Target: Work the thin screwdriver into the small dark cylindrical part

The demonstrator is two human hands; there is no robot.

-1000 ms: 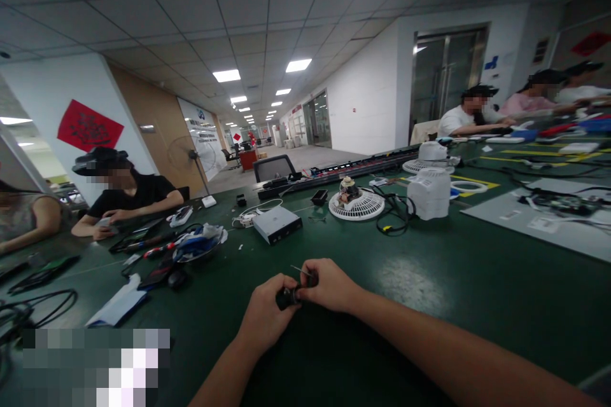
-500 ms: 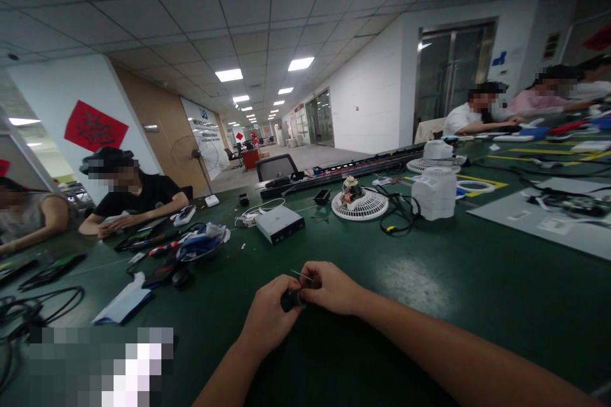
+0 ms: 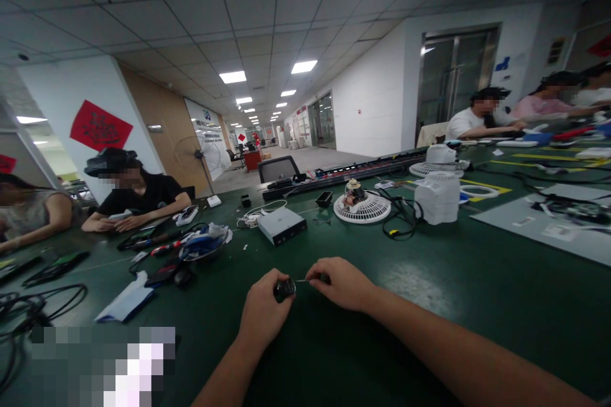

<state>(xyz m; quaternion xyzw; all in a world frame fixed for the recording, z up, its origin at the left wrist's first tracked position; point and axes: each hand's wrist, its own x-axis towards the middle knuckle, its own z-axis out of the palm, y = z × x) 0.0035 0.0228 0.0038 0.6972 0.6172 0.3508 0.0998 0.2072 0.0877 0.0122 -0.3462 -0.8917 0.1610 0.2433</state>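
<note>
Two bare hands work close together over a dark green tabletop, low in the middle of the view. The left hand curls around a short, dark, rounded piece, thumb and fingers wrapped on its sides, with a rounded end facing right toward the other hand. The right hand pinches a thin metal rod between thumb and fingertips; the rod points left at that end, its tip at or just beside the rim, and whether they touch cannot be told. Something dark also shows within the right fingers, too small to make out. Both hands appear raised slightly above the surface. As a judgement, the step in hand is fine work with the rod at the end of the dark piece; the next move would call for a steady left hold and careful lining up of the tip. Beyond the hands lie a flat silver box, a small black tray, a round white grille carrying a motor-like part, and a white housing beside a black cable. Farther left, a person in black sleeves sits at the table.
</note>
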